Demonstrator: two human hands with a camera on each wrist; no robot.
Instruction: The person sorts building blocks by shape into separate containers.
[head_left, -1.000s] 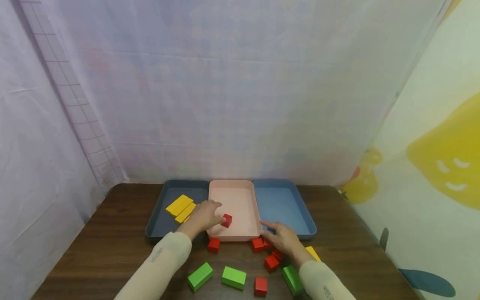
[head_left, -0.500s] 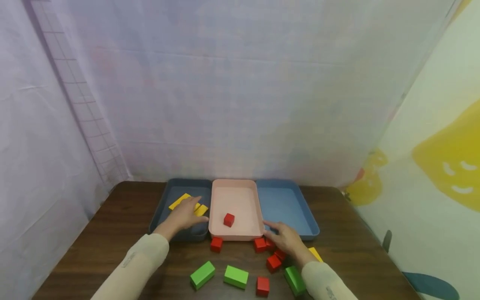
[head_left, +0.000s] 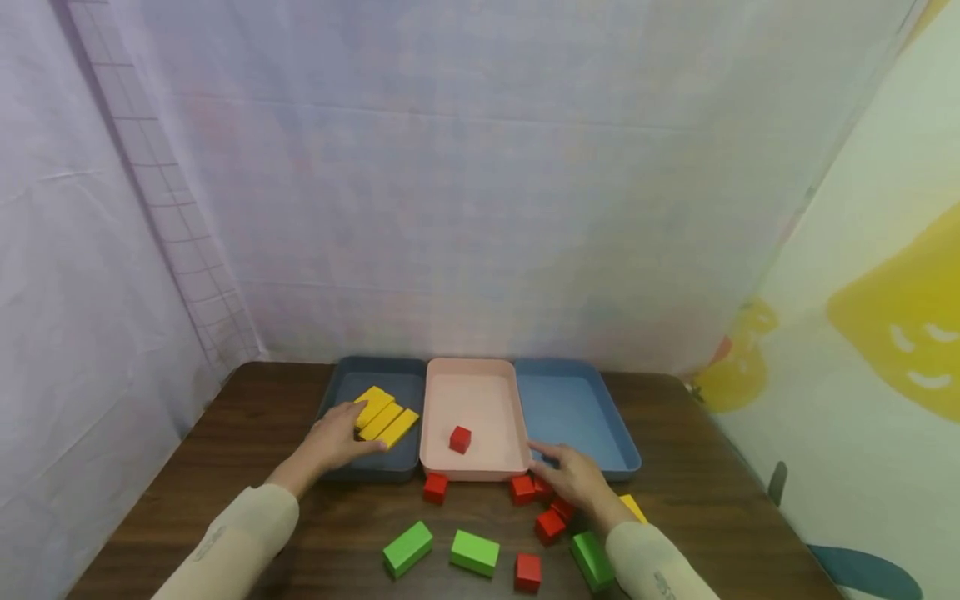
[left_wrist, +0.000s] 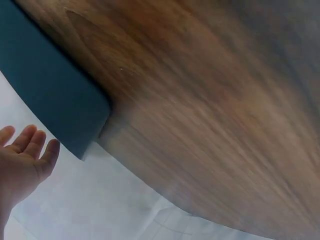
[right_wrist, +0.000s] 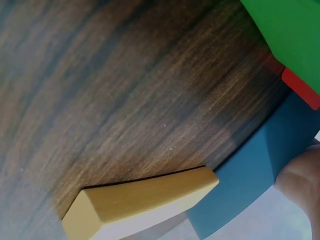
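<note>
My left hand [head_left: 330, 439] is over the near left part of the dark navy tray [head_left: 347, 372], fingers spread and thumb apart. Its fingertips are right at several yellow blocks [head_left: 380, 420] lying side by side in that tray. The left wrist view shows this hand [left_wrist: 27, 162] beside the tray wall, nothing in its grasp. One red cube [head_left: 461, 439] lies in the pink tray [head_left: 472, 474]. My right hand [head_left: 576, 479] is at the near corner where the pink and blue trays [head_left: 577, 400] meet, fingers loosely extended. Red cubes [head_left: 550, 526] lie just below it.
On the wooden table [head_left: 225, 483], green blocks [head_left: 475, 552] and another red cube [head_left: 527, 572] lie in front of the trays. A yellow block [right_wrist: 145, 200] stands by the blue tray's outer wall in the right wrist view. A curtain [head_left: 450, 208] hangs behind.
My left hand has moved left from beside the red cube in the pink tray, across the yellow blocks, to the navy tray's left side. My right hand stays at the tray corner.
</note>
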